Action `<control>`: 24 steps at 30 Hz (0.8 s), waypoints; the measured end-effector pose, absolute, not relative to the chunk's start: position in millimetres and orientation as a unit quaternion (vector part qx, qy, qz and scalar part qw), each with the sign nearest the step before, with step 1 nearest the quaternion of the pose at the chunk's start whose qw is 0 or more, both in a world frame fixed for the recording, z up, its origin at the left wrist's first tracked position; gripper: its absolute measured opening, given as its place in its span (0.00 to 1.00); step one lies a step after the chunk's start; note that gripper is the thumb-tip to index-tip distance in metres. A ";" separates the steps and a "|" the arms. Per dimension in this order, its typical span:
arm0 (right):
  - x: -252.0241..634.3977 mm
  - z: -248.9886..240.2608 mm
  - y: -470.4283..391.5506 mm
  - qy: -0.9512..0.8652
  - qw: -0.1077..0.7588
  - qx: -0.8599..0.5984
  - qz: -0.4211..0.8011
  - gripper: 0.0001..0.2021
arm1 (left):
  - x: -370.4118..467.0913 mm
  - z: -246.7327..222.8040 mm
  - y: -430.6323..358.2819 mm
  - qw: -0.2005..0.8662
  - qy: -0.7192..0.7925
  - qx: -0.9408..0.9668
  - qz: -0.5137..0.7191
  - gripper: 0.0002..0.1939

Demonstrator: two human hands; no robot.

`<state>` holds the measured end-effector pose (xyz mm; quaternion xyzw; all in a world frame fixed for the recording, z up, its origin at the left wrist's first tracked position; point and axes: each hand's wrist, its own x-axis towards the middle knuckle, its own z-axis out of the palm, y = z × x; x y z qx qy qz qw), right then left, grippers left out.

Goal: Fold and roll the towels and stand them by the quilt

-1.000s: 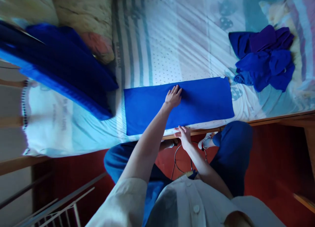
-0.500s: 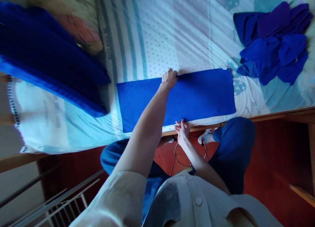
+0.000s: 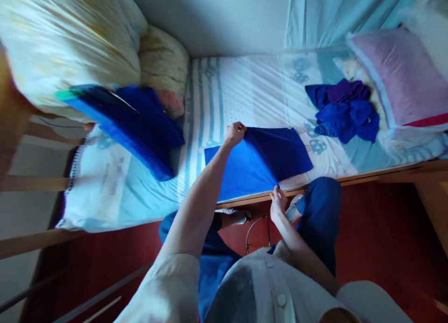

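Note:
A blue cloth (image 3: 241, 171), folded into a long rectangle, lies along the front edge of the bed. At its far edge my left hand (image 3: 235, 133) is closed, with the fabric pinched in its fingers. My right hand (image 3: 278, 200) pinches the near edge, by the bed's wooden rail. Between the two hands the cloth is lifted into a slanting ridge, its right part in shadow and its left part flat. Both ends of the cloth rest on the bedsheet.
A crumpled pile of blue and purple cloth (image 3: 346, 110) lies to the right, near a pink pillow (image 3: 409, 75). On the left, a larger dark blue folded cloth (image 3: 136, 131) leans by pale pillows (image 3: 163, 64). My knees are against the wooden bed rail (image 3: 367, 177).
Both hands have taken up the cloth's edges and raised its middle into a ridge. My right hand has closed on the near edge. The head view has tilted up, showing the wall.

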<state>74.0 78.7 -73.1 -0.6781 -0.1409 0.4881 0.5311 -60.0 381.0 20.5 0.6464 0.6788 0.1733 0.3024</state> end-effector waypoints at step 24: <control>218.3 170.1 142.3 -0.374 0.659 -0.533 0.376 0.24 | -139.4 215.1 238.3 0.503 0.498 0.500 0.499 0.32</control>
